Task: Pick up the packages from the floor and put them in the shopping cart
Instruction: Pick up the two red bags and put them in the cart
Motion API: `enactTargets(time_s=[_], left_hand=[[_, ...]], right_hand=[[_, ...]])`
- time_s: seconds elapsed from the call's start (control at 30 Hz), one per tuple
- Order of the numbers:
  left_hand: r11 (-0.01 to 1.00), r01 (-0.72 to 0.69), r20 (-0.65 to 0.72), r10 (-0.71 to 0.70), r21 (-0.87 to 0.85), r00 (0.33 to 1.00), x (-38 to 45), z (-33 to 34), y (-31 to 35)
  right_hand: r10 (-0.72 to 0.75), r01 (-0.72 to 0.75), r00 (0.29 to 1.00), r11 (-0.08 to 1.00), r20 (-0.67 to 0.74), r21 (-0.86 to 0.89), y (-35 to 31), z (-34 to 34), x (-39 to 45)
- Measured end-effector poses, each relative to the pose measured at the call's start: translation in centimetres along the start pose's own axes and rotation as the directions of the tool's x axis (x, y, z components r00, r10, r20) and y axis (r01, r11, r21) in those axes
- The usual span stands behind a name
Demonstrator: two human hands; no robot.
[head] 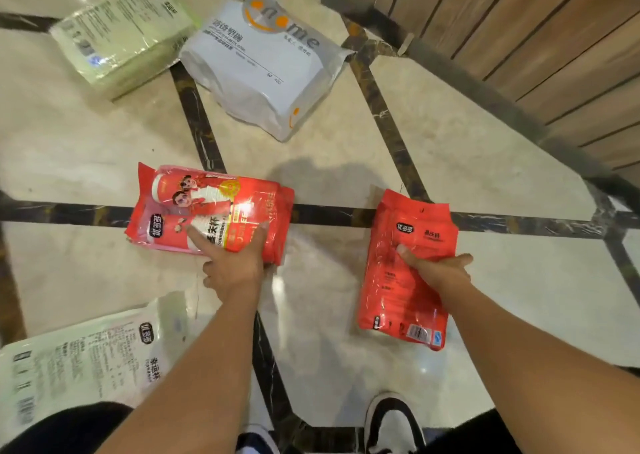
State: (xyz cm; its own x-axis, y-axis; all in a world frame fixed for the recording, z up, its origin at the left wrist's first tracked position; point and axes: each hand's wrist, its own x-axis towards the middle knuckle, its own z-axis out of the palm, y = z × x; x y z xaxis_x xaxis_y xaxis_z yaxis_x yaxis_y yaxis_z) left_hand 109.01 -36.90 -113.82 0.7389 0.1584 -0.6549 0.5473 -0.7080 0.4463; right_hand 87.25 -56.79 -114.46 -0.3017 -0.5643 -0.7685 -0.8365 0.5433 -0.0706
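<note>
floor (pixel 346 142) | marble | pkgs: 2 red (pixel 207 208), grey (pixel 263 62), 2 pale-green (pixel 121 34)

Two bare forearms, no sleeves in view, no watch, ring or band at the wrists. Left hand (pixel 235 270) and right hand (pixel 438 268) bare too, ungloved, nails short and plain. Dark, near-black trousers of soft matte cloth (pixel 65 429) over the left leg at the lower left corner, and a patch of the same dark cloth at the lower right edge. Black-and-white low-top sneaker (pixel 393 422) on the right foot: white toe panel, black overlays around it, pale sole rim. Matching dark-and-white shoe tip (pixel 256 438) on the left foot, mostly cut off by the bottom edge.
</note>
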Motion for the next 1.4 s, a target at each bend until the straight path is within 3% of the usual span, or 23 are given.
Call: enactTargets(time_s=[0.13,0.33,0.53,0.67,0.8,0.97,1.13,1.33,1.4], left_hand=[[0.989,-0.035,-0.004,0.035,-0.144,0.999,0.3,0.6,-0.1],[0.947,-0.075,0.009,0.082,-0.313,0.997,0.1,-0.1,0.8],[0.945,-0.179,0.066,0.204,-0.273,0.977,-1.0,-2.4,2.1],[0.931,-0.251,0.112,0.288,-0.264,0.951,-3.2,-6.2,4.9],[0.911,-0.304,0.129,0.350,-0.280,0.928,-6.8,-12.0,9.4],[0.868,-0.424,0.195,0.477,-0.258,0.857,-17.5,-21.8,18.6],[0.784,-0.549,0.290,0.618,-0.289,0.730,-30.9,-30.4,28.9],[0.646,-0.647,0.439,0.759,-0.406,0.482,-49.8,-37.6,39.7],[0.623,-0.633,0.461,0.776,-0.460,0.430,-55.1,-38.8,41.9]], right_hand=[[-0.159,0.158,0.987,0.986,0.020,0.053,0.1,1.0,-1.0],[-0.358,0.359,0.933,0.932,0.025,-0.049,-0.7,2.8,-4.7],[-0.511,0.511,0.859,0.853,0.029,-0.106,-3.0,2.7,-6.9],[-0.603,0.602,0.797,0.789,0.031,-0.124,-6.1,-1.4,-10.6],[-0.671,0.662,0.741,0.739,-0.040,-0.124,-8.8,-9.1,-17.5],[-0.702,0.698,0.701,0.712,-0.128,-0.078,-11.0,-22.5,-29.1],[-0.722,0.740,0.657,0.673,-0.218,0.003,-10.6,-37.8,-41.0],[-0.678,0.750,0.637,0.655,-0.366,0.093,-7.1,-55.7,-54.1],[-0.648,0.755,0.622,0.645,-0.439,0.116,-4.6,-60.3,-57.6]])
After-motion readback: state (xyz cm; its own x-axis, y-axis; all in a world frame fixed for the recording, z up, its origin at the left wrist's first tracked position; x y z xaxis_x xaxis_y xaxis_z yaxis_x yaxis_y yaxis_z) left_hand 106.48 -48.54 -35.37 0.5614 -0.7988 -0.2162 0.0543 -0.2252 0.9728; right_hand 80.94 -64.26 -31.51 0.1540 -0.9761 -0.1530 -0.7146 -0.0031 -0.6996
